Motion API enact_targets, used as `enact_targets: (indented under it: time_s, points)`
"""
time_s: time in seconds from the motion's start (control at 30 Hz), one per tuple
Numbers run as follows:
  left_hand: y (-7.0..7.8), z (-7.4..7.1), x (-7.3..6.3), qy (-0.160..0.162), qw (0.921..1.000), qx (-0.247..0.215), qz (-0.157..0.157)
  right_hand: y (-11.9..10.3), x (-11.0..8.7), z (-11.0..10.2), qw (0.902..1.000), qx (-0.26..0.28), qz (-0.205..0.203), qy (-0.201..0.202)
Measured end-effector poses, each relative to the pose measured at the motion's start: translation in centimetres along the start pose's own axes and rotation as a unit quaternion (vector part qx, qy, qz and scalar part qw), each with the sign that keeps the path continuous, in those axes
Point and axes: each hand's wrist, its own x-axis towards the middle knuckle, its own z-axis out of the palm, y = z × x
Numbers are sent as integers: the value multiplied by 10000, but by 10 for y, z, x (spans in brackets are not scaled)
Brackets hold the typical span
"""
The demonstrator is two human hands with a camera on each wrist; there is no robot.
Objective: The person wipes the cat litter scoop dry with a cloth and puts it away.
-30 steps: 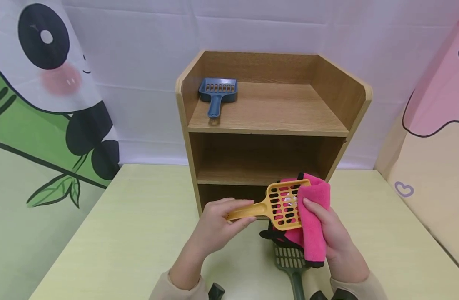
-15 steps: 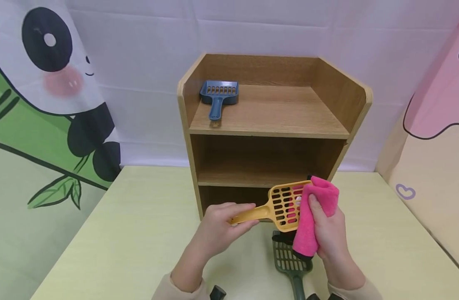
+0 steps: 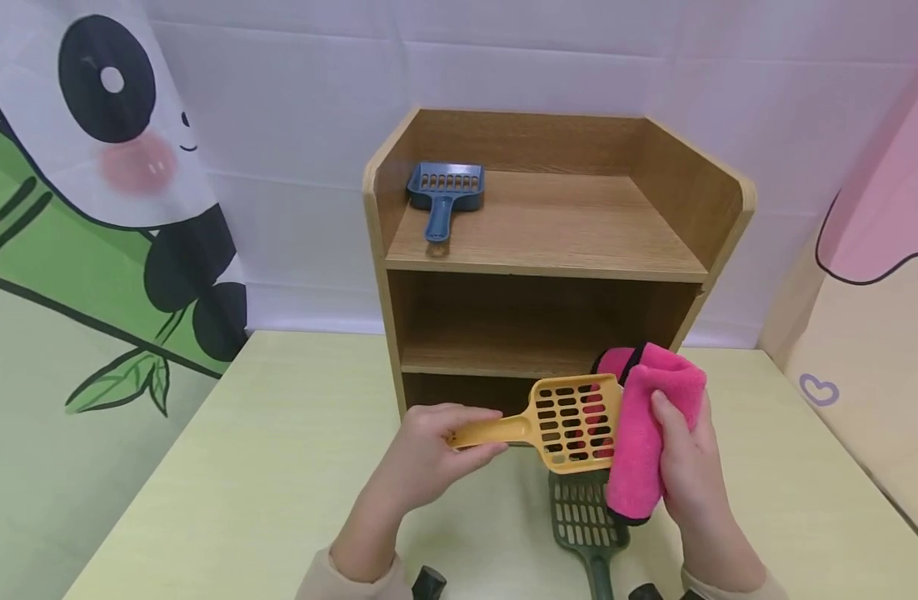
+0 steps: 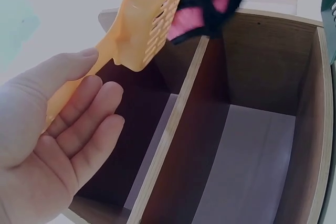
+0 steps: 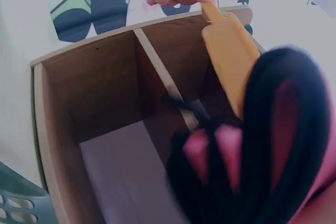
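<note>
Yellow scoop (image 3: 532,427) held at shelf unit's (image 3: 571,229) 6 o'clock. Left hand (image 3: 432,450) pinches its handle (image 3: 492,432); right hand (image 3: 687,458) grips pink cloth (image 3: 637,450), scoop's 3 o'clock. Judged: scoop light, stiff, best held by handle; cloth soft.

Pale yellow flat bench (image 3: 227,450): is lying evenly bright.
Brown wooden three-tier shelf (image 3: 564,218): is holding deep shadow inside.
Pink-and-black soft fabric cloth (image 5: 257,145): is blurring in the right wrist view.
Wrist views: are looking hazy.
</note>
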Motion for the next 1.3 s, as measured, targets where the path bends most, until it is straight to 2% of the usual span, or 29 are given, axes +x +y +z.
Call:
enact_targets:
  time_s: [0.07, 0.13, 0.2, 0.3, 0.37, 0.4, 0.5, 0.6, 0.67, 0.77, 0.93, 1.2, 1.3]
  points:
    - [1, 0, 0, -124, 9999, 0, -97, 0, -2, 1, 9980, -375, -510, 49]
    - [2, 1, 0, -235, 9996, 81, -134, 1, -5, 2, 9869, -945, -1310, 43]
    - [2, 3, 0, -315, 9992, 167, -155, 3, -7, 3, 9652, -1560, -2097, 90]
    - [2, 5, 0, -301, 9991, 268, -124, 5, -11, 3, 9217, -2315, -3109, -135]
    - [2, 5, 0, -272, 9992, 254, -115, 5, -13, 5, 8974, -2682, -3476, -438]
    - [2, 5, 0, -266, 9993, 233, -114, 5, -13, 6, 8822, -2833, -3706, -643]
    - [3, 6, -1, -288, 9994, 170, -117, 6, -13, 10, 8467, -3106, -4168, -1133]
    - [4, 8, -1, -350, 9992, 96, -138, 9, -14, 14, 8175, -3491, -4409, -1242]
    - [5, 10, -1, -365, 9992, 92, -130, 11, -16, 16, 8048, -3765, -4432, -1188]
    - [6, 12, -2, -358, 9993, 83, -76, 14, -18, 18, 7884, -4224, -4348, -1048]
    - [9, 15, -1, -353, 9991, 81, 211, 15, -18, 18, 7772, -4664, -4142, -834]
    - [8, 15, -1, -264, 9986, 218, 393, 13, -15, 15, 7662, -5093, -3874, -592]
    - [6, 14, -1, -127, 9991, 186, 360, 12, -12, 11, 7696, -4954, -3998, -492]
